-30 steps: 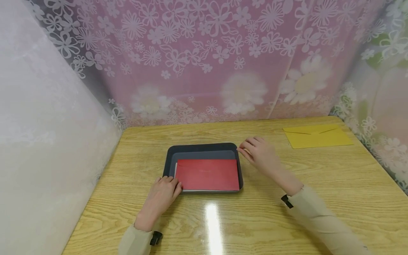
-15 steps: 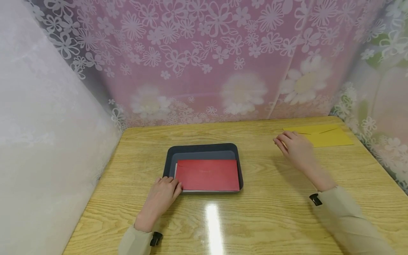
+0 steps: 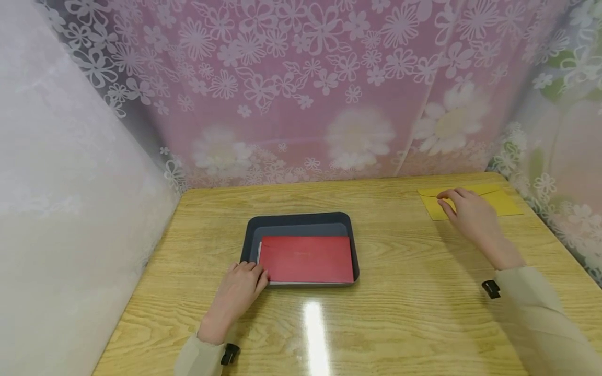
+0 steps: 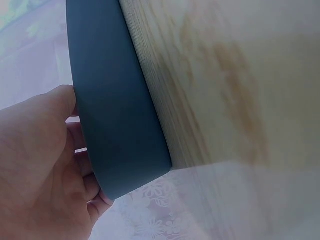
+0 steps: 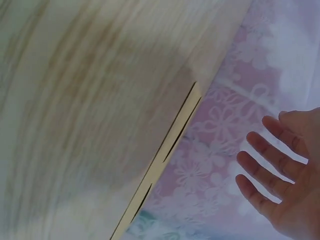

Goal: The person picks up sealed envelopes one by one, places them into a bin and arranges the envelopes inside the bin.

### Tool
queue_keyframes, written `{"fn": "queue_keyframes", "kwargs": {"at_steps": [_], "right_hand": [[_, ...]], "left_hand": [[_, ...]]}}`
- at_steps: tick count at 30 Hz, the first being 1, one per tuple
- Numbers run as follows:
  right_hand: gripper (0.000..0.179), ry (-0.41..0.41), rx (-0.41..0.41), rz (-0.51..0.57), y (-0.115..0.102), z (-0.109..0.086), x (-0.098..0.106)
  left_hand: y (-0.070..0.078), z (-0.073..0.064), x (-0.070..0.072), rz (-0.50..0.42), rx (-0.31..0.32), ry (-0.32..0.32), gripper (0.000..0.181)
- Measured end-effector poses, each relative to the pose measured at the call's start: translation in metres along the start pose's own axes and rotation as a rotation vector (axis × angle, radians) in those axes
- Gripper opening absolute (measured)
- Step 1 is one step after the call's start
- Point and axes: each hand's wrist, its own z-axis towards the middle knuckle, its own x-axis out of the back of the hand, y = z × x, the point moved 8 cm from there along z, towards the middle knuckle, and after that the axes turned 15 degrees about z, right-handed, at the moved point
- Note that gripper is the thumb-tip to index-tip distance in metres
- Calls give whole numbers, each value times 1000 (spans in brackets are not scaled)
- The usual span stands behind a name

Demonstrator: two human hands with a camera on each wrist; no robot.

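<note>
A dark grey tray [image 3: 301,217] stands mid-table with a red envelope [image 3: 305,258] lying in it, over something white whose edge peeks out. At the tray's near left corner my left hand [image 3: 237,290] grips the rim. In the left wrist view, the thumb and fingers bend over the top of the tray's wall [image 4: 115,105]. My right hand [image 3: 475,216] hovers over a yellow envelope [image 3: 505,201] at the back right, covering part of it. The right wrist view shows the hand [image 5: 290,175] with fingers loosely spread, above the envelope's level, holding nothing.
Everything lies on a wood-grain table [image 3: 385,313], lit by a bright reflection in front of the tray. A pink flowered curtain [image 3: 291,104] rises along its back edge. Pale curtains hang on the left [image 3: 84,209] and right sides.
My right hand has moved right from the tray's far right corner to over the yellow envelope. The left hand, tray and red envelope stay where they were.
</note>
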Motion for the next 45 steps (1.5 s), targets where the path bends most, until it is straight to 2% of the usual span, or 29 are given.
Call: {"fn": "queue_keyframes", "kwargs": {"at_steps": [5,12,18,20,29,45], "right_hand": [[28,-89,-43,-5,23,-3,-9],[37,-288,-143,2,51,-9,-22],[45,-465,-183,3,63,-17,-34],[46,-499,-184,2,64,-20,-36],[47,-515,-182,-2,61,-20,-39],[48,-515,-153,6,38,-24,-45]], "left_hand": [[1,-2,-2,-3,4,-9,39],[1,-1,-3,-1,8,-24,40],[2,-2,-3,-6,9,-28,39],[2,-2,-3,-5,8,-29,39],[2,-2,-3,0,8,-11,39],[1,1,-2,0,9,0,40]]}}
